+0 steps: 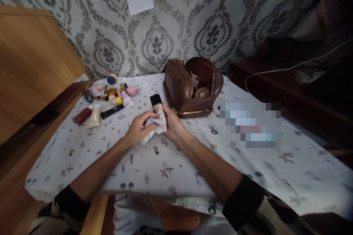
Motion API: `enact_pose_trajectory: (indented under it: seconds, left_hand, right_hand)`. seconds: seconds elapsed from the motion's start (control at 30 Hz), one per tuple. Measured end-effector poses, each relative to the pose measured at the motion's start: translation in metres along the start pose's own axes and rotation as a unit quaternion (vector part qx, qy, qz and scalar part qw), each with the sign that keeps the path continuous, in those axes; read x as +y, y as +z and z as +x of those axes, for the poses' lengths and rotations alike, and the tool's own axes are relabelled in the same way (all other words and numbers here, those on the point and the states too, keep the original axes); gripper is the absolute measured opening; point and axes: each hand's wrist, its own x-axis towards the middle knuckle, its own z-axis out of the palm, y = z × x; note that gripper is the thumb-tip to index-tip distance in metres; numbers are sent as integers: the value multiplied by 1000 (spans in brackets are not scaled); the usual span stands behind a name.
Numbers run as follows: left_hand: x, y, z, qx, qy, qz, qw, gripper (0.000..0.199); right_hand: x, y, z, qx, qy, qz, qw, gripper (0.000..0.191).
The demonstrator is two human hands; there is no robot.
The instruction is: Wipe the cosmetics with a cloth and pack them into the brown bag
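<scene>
The left hand [139,127] has its fingers clamped on a white cloth [156,124] against a black-capped bottle [158,103], which the right hand [173,122] grips with closed fingers, above the patterned tablecloth [138,169] just beside the brown bag [180,88]

Patterned wallpaper [156,44] fills the top of the frame, dark grey medallions on a paler ground, with a white card [140,0] against it at upper centre. A wooden panel [33,51] stands at the left. The white tablecloth [110,169], printed with small plants, spreads across the middle and lower frame. A pixelated patch [250,125] hides whatever lies at centre right. Dark reddish furniture [248,71] sits in shadow at right, a pale cable [292,68] curving across it. Below the table edge, white fabric [132,213] shows at bottom centre
</scene>
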Motion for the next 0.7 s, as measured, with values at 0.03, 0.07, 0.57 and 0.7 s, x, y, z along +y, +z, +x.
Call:
enact_pose_trajectory:
  seconds: [0.03, 0.07, 0.57, 0.7]
  left_hand:
    - [-1, 0, 0, 20, -8, -7, 1000, 16]
    - [-2, -1, 1, 45, -18, -13, 999, 16]
    - [-15, -6, 8, 106, -56, -104, 987, 20]
    - [-4, -3, 3, -35, -56, -99, 993, 20]
  right_hand:
    - [0, 2, -2, -1, 4, 8, 1000, 22]
    - [0, 4, -4, -10, 9, 12, 1000, 22]
    - [1, 5, -9, -46, 8, 2, 999, 22]
    - [-3, 0, -3, 2, 12, 11, 1000, 27]
